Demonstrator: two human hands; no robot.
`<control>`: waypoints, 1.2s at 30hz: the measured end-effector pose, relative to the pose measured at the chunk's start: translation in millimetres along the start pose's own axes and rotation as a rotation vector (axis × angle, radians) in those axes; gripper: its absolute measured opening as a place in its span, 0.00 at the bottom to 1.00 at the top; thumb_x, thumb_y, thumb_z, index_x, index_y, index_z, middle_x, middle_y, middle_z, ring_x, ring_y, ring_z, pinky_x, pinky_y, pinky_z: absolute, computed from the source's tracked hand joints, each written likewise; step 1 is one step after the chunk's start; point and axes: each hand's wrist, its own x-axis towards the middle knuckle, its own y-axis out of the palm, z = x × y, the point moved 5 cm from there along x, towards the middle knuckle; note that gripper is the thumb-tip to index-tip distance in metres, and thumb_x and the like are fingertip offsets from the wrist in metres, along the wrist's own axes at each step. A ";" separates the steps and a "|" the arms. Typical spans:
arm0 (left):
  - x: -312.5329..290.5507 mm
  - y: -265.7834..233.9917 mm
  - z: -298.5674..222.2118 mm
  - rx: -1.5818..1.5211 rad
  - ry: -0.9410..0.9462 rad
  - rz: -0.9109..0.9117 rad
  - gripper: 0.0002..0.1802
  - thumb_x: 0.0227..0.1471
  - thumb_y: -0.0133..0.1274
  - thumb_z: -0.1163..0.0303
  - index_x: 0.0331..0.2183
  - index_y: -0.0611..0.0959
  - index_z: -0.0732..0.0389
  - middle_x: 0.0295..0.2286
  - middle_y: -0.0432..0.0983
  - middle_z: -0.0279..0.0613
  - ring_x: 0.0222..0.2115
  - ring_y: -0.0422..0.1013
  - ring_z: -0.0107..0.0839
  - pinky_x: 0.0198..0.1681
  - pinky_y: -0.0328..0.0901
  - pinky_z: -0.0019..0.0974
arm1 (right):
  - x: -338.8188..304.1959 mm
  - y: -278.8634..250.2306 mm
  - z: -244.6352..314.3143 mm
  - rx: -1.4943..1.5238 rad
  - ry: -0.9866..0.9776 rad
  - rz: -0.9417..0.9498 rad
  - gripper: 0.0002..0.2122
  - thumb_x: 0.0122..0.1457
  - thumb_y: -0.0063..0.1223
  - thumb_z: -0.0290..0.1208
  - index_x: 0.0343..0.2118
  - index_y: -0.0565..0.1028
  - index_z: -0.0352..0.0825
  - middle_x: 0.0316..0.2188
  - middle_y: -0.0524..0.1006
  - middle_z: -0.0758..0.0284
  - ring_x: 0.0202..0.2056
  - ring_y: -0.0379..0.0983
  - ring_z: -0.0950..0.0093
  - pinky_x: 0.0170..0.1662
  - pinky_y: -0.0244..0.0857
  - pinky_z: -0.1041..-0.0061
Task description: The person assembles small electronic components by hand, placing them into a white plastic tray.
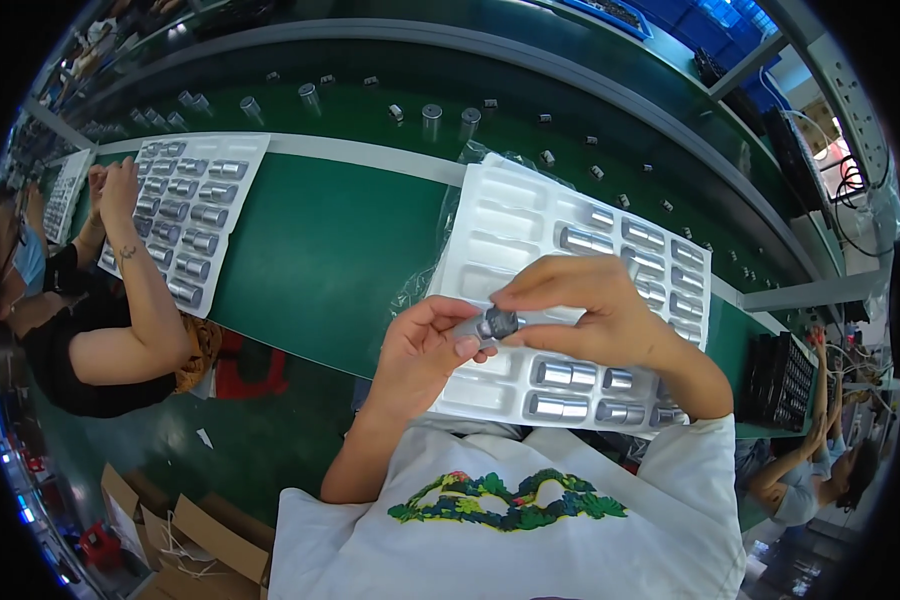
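The cylinder (467, 329) is up in your hands, over the tray (505, 223) at its nine o'clock side. Your left fingers (438, 309) are closed around its pale body, toward eight o'clock; your right fingers (550, 283) pinch its dark end (502, 321), toward two o'clock. What that end is made of, you can't tell here.

Expect a stiff, fairly light piece, probably with some heft for its size. The shiny side looks smooth, so it may slip or roll in a loose grip; it probably dents or scratches more readily than it bends. Your best hold is likely mid-body, thumb opposite fingers, keeping the dark end free of heavy squeezing.
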 end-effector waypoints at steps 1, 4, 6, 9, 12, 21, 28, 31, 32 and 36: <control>0.0 0.1 0.7 0.008 -0.007 0.025 0.16 0.54 0.58 0.79 0.45 0.76 0.71 0.39 0.78 0.50 0.37 0.76 0.32 0.42 0.73 0.34 | -0.7 2.6 -0.1 -0.017 0.003 0.029 0.16 0.45 0.70 0.22 0.40 0.82 0.33 0.38 0.82 0.58 0.38 0.80 0.66 0.40 0.72 0.74; -2.2 -1.1 3.3 0.010 -0.035 0.019 0.16 0.55 0.58 0.77 0.45 0.77 0.71 0.38 0.78 0.49 0.36 0.76 0.32 0.42 0.72 0.34 | -2.5 1.9 -0.4 -0.068 -0.034 0.054 0.16 0.46 0.70 0.23 0.40 0.82 0.32 0.38 0.82 0.58 0.38 0.80 0.64 0.39 0.72 0.74; -2.0 -0.4 6.6 -0.049 -0.051 0.009 0.16 0.55 0.58 0.77 0.46 0.77 0.71 0.37 0.79 0.49 0.36 0.76 0.32 0.42 0.72 0.34 | -3.5 3.6 0.2 -0.098 -0.069 0.058 0.16 0.46 0.70 0.24 0.40 0.82 0.32 0.38 0.82 0.58 0.37 0.80 0.64 0.39 0.72 0.74; 0.1 -0.8 8.9 -0.081 -0.058 -0.011 0.16 0.56 0.57 0.76 0.46 0.78 0.70 0.38 0.79 0.49 0.36 0.76 0.31 0.41 0.72 0.33 | -7.4 7.3 3.3 -0.135 -0.031 0.049 0.16 0.46 0.70 0.24 0.40 0.82 0.31 0.38 0.82 0.58 0.37 0.80 0.64 0.38 0.73 0.73; 2.7 -1.0 10.4 -0.049 -0.032 -0.041 0.16 0.56 0.57 0.76 0.46 0.78 0.70 0.38 0.79 0.49 0.36 0.76 0.30 0.41 0.71 0.33 | -7.0 7.7 8.2 -0.202 -0.005 0.009 0.15 0.46 0.70 0.23 0.39 0.81 0.29 0.38 0.81 0.58 0.36 0.80 0.64 0.37 0.72 0.73; 4.4 -5.5 7.0 -0.025 0.029 -0.090 0.15 0.56 0.57 0.77 0.46 0.79 0.70 0.39 0.79 0.48 0.37 0.76 0.30 0.42 0.71 0.33 | -9.7 18.4 13.4 -0.434 -0.173 -0.089 0.13 0.46 0.68 0.23 0.36 0.81 0.28 0.36 0.80 0.59 0.34 0.78 0.64 0.36 0.72 0.72; 9.2 -8.3 9.4 0.078 -0.068 -0.136 0.18 0.55 0.57 0.79 0.48 0.77 0.71 0.40 0.78 0.45 0.39 0.73 0.26 0.45 0.69 0.30 | -6.2 20.6 1.2 -0.434 -0.194 -0.008 0.18 0.44 0.70 0.24 0.40 0.79 0.30 0.37 0.80 0.60 0.36 0.78 0.64 0.38 0.70 0.70; 6.9 7.1 1.4 0.193 0.034 -0.146 0.21 0.53 0.57 0.82 0.50 0.75 0.71 0.40 0.76 0.41 0.39 0.73 0.25 0.47 0.69 0.29 | -7.6 28.5 -0.8 -0.540 -0.246 -0.076 0.22 0.42 0.70 0.24 0.43 0.78 0.32 0.35 0.80 0.63 0.37 0.78 0.65 0.37 0.69 0.70; 8.6 7.1 0.2 0.193 0.038 -0.141 0.21 0.53 0.57 0.82 0.50 0.75 0.71 0.40 0.76 0.41 0.39 0.73 0.25 0.47 0.69 0.29 | -5.3 30.7 -0.3 -0.545 -0.250 -0.077 0.22 0.42 0.70 0.24 0.43 0.78 0.32 0.35 0.80 0.63 0.37 0.78 0.65 0.37 0.69 0.70; 13.5 -0.4 -0.9 0.344 -0.054 -0.141 0.24 0.51 0.58 0.84 0.51 0.74 0.71 0.40 0.75 0.40 0.42 0.72 0.24 0.47 0.68 0.29 | 10.1 42.3 5.3 -0.554 -0.312 -0.006 0.22 0.43 0.69 0.25 0.44 0.76 0.33 0.34 0.78 0.65 0.36 0.77 0.65 0.36 0.69 0.69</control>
